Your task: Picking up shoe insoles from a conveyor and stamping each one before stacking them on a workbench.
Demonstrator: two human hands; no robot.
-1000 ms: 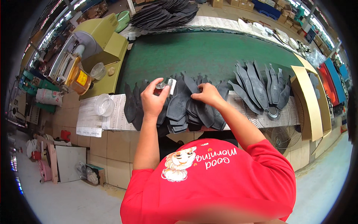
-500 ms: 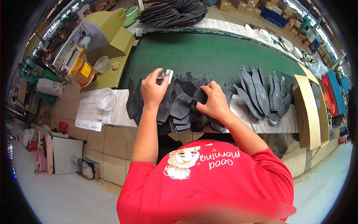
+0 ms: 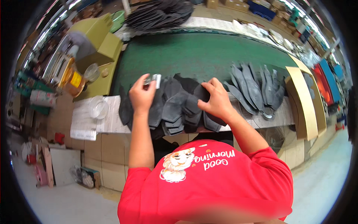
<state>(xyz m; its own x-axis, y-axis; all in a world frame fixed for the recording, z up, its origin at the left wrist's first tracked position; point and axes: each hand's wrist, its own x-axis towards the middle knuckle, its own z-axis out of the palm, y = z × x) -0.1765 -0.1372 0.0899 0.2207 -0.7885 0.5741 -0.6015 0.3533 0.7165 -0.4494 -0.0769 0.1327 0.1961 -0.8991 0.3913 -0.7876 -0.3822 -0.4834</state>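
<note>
My left hand (image 3: pixel 141 95) is raised over the left part of the work surface, its fingers closed round a small, shiny silver metal tool (image 3: pixel 157 81) whose exact kind I cannot make out. In front of me lies an overlapping heap of dark grey, flat cut pieces (image 3: pixel 173 106), wide at one end and narrowing at the other. At the heap's right side my right hand (image 3: pixel 217 100) pinches the edge of a dark flat piece (image 3: pixel 202 95) between thumb and fingers. A blacker piece (image 3: pixel 187 84) shows between the hands.
A green belt (image 3: pixel 175 52) stretches beyond the heap. More grey pieces (image 3: pixel 250 89) fan out at right, beside a cardboard box (image 3: pixel 302 104). A clear plastic tub (image 3: pixel 99 108) stands at left near an olive machine (image 3: pixel 93 31). A black stack (image 3: pixel 160 15) lies at the far end.
The whole view has shifted, so the bench appears farther left. Relative to the heap, my right hand has moved slightly right. The left hand still holds the silver tool.
</note>
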